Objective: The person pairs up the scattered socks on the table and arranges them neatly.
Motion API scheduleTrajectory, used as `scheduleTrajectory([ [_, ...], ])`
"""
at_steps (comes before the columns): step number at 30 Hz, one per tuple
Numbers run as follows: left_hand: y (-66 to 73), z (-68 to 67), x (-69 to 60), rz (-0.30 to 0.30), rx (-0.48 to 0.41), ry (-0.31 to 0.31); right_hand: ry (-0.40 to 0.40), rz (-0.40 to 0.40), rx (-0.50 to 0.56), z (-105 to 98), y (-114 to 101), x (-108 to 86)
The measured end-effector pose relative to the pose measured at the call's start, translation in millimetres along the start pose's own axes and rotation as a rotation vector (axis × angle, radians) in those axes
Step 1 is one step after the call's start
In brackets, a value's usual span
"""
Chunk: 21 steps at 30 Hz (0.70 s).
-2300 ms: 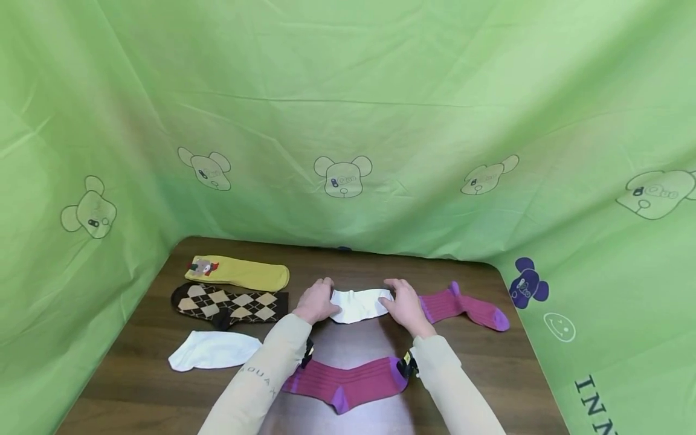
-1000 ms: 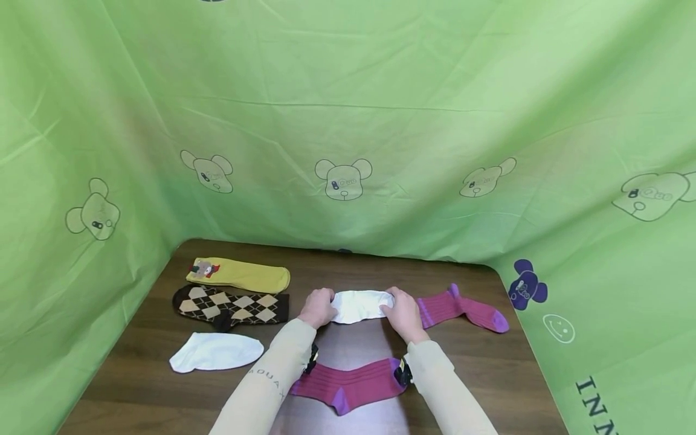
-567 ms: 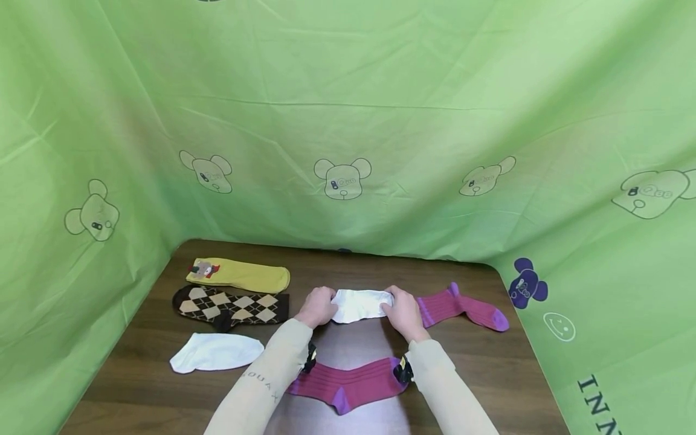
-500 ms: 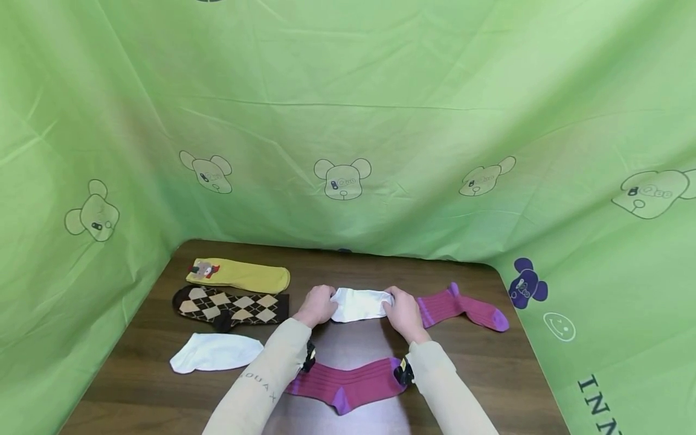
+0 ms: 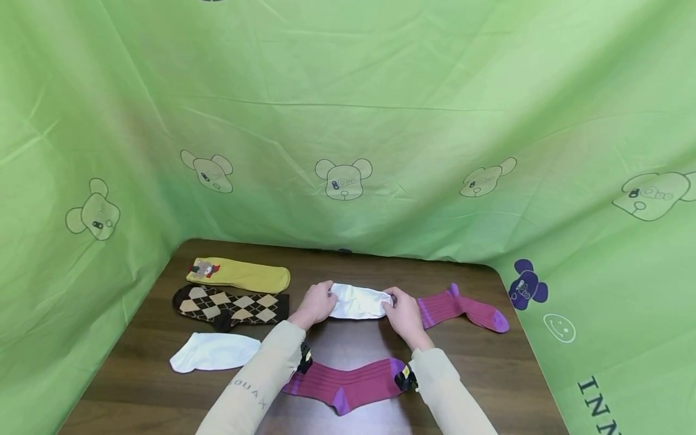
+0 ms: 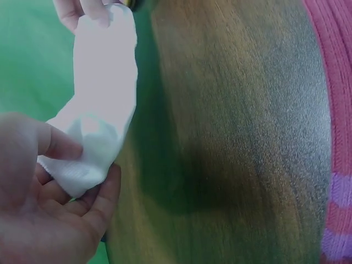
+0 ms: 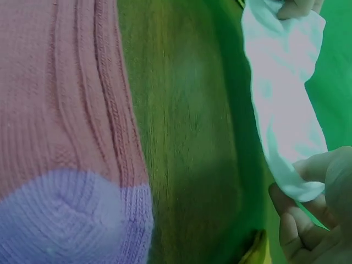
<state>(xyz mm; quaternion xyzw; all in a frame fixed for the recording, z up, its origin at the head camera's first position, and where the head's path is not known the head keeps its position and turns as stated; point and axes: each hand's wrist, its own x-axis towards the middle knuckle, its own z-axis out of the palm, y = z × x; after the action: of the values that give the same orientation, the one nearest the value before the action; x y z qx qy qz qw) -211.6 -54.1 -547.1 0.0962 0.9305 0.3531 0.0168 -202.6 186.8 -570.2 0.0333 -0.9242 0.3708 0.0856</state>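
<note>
A white sock (image 5: 360,302) is being held by both hands, well to the right of the checked sock (image 5: 239,307), and seems to be hanging just over the table (image 5: 130,386). One end is being pinched by the left hand (image 5: 318,302), the other by the right hand (image 5: 404,311), and the hands are staying apart. Behind the checked sock, a yellow sock (image 5: 250,276) is lying; in front of it, a second white sock (image 5: 214,351). The second white sock is being partly hidden by the left sleeve (image 5: 266,374), so it could be dragged if that arm is being moved low. The held end could be dropped if either pinch is being loosened, and creases could be left where the cloth is being bunched.
</note>
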Motion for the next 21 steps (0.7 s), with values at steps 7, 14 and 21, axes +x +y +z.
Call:
scheduleTrajectory([
  [7,4.6,-6.7,-5.1,0.021,-0.098,0.069,-0.007,-0.043,0.096,-2.8,-8.9,-5.6],
  [14,7.3,-13.0,-7.0,0.03,-0.158,0.122,-0.035,-0.041,0.107,-3.3,-13.0,-10.6],
  [21,8.4,-21.1,-9.9,0.034,-0.165,0.133,-0.034,-0.042,0.064,-4.6,-13.0,-14.7],
])
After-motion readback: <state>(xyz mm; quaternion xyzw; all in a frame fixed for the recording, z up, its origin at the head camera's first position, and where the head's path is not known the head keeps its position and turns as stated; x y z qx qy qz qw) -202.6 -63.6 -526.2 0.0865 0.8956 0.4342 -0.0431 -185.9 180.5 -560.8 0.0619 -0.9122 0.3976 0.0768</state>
